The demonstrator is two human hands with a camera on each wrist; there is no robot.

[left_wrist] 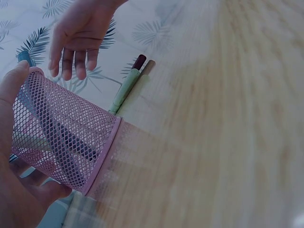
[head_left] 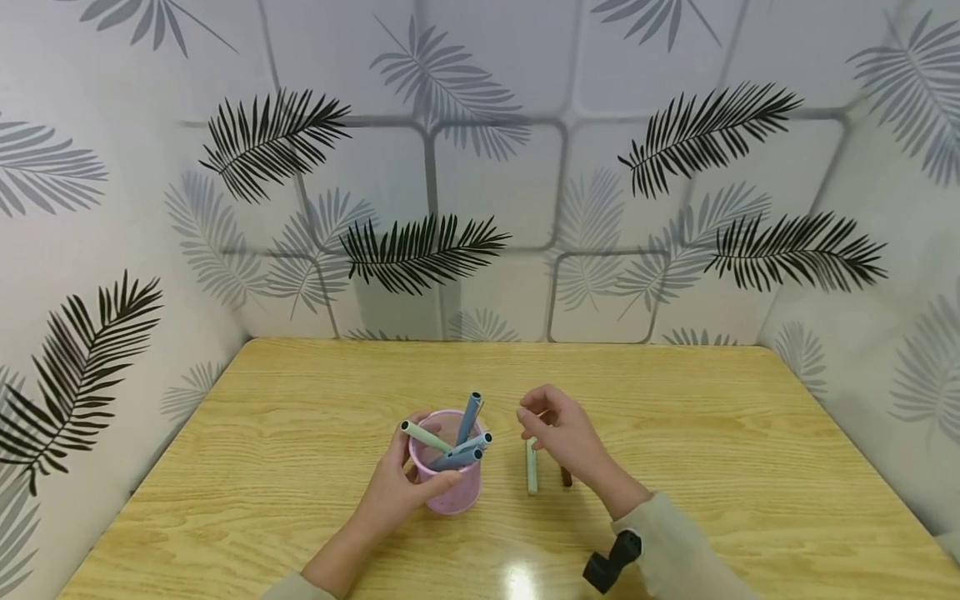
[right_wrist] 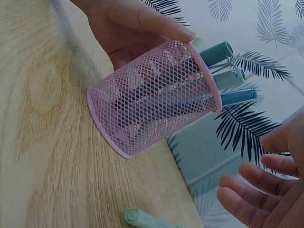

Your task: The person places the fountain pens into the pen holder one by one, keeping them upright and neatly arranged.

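Observation:
A pink mesh pen holder (head_left: 453,497) stands on the table, and my left hand (head_left: 405,479) grips it around the side. Several capped pens lean inside it: a light green pen (head_left: 426,436), a dark blue pen (head_left: 468,418) and other bluish ones. My right hand (head_left: 562,433) hovers to the right of the holder with loosely bent fingers, holding nothing. Beneath it on the table lie a light green pen (head_left: 532,473) and a dark brown pen (head_left: 566,477), partly hidden by the hand. The right wrist view shows the pen caps (right_wrist: 240,96) sticking out past the rim.
The wooden table (head_left: 300,417) reaches back to a wall (head_left: 495,192) patterned with leaves and rounded squares. Similar patterned surfaces flank it left and right. A black device (head_left: 613,562) sits on the right wrist, at the sleeve.

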